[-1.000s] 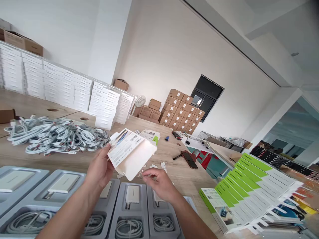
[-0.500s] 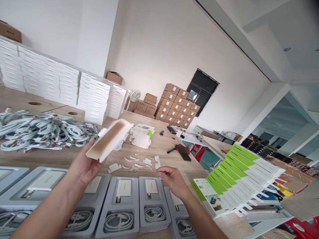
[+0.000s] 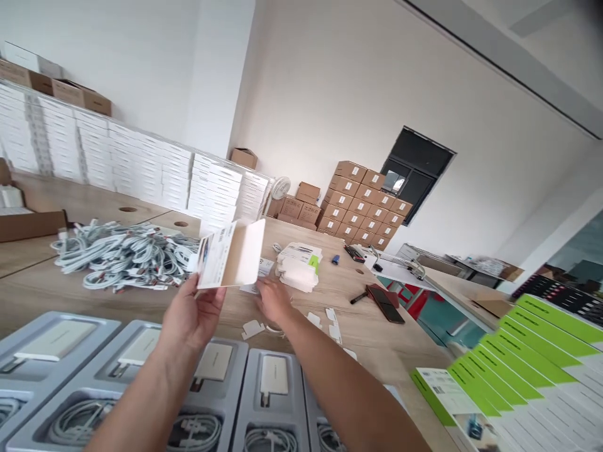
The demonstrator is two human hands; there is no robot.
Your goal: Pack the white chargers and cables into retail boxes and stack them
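My left hand (image 3: 193, 314) grips a white printed carton (image 3: 219, 254) from below, fingers around its lower end. The carton is tilted, with an open end and a raised flap (image 3: 249, 254). Just right of it, my right hand (image 3: 276, 302) reaches down to white printed leaflets (image 3: 264, 268) on the table; its fingertips are partly hidden and blurred, so its grip is unclear. Below my arms stand several grey trays (image 3: 252, 376), holding white chargers (image 3: 274, 375) and coiled cables (image 3: 200, 430).
Loose cables (image 3: 136, 254) are heaped at left, before stacked white boxes (image 3: 141, 166). Flattened cartons (image 3: 299, 267), paper scraps (image 3: 333, 323) and a phone (image 3: 385, 303) lie on the table (image 3: 377, 351). Green-and-white boxes (image 3: 509, 358) line the right side.
My right hand has moved left and forward to the leaflets. The carton has turned in my left hand, showing its printed side and raised flap. The view has swung left.
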